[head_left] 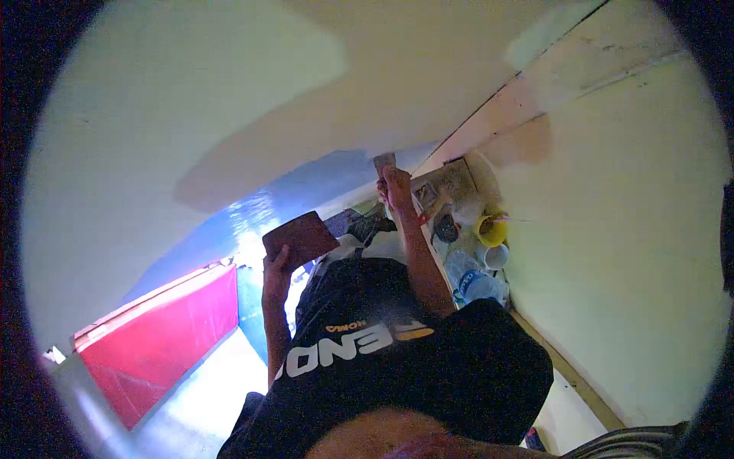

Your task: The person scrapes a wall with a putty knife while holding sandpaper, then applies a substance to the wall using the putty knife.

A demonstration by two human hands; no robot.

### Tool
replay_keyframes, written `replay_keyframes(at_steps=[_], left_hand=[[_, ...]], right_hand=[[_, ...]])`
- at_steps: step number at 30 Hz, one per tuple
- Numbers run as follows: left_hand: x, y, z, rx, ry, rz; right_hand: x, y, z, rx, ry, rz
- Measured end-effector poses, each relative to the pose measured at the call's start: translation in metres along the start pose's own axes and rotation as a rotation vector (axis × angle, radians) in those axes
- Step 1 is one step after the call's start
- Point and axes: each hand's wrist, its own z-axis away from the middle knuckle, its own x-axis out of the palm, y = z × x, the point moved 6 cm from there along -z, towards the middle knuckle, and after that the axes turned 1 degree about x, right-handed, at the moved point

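Observation:
My left hand (277,264) is closed on the edge of a dark reddish-brown rectangular board (302,237), with the thumb lying over its near side. My right hand (396,189) is wrapped round a scraper (384,161). The scraper's flat greyish blade points away from me, close to the large pale wall panel (229,84). The handle is mostly hidden in my fist. The two hands are apart, in front of my dark printed shirt.
To the right, a ledge bears a yellow cup (491,229), a white cup (494,256), a clear plastic bottle (480,284) and dusty clutter. A pale wall (619,222) rises beside it. A red panel (164,336) stands at lower left, near bright light.

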Motion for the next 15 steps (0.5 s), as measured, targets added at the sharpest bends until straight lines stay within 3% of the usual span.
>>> replay_keyframes(at_steps=[4, 7, 10, 13, 14, 15], left_hand=[[0.0, 0.0, -0.004, -0.023, -0.049, -0.212], [0.006, 0.004, -0.009, -0.063, -0.042, -0.199], [0.009, 0.004, -0.009, -0.086, -0.072, -0.235], [0.008, 0.003, -0.011, -0.032, -0.017, -0.203], [0.007, 0.002, -0.011, -0.055, -0.037, -0.173], [0.004, -0.002, -0.008, -0.079, -0.027, -0.214]], right_hand=[[0.007, -0.001, 0.004, -0.033, 0.006, -0.055], [0.014, -0.007, 0.001, 0.002, -0.049, -0.063], [0.014, -0.006, 0.004, -0.106, -0.056, -0.047], [0.009, -0.007, 0.017, 0.091, 0.027, -0.041], [0.014, -0.011, 0.01, -0.073, 0.047, -0.03], [0.015, -0.014, 0.013, -0.058, 0.041, -0.03]])
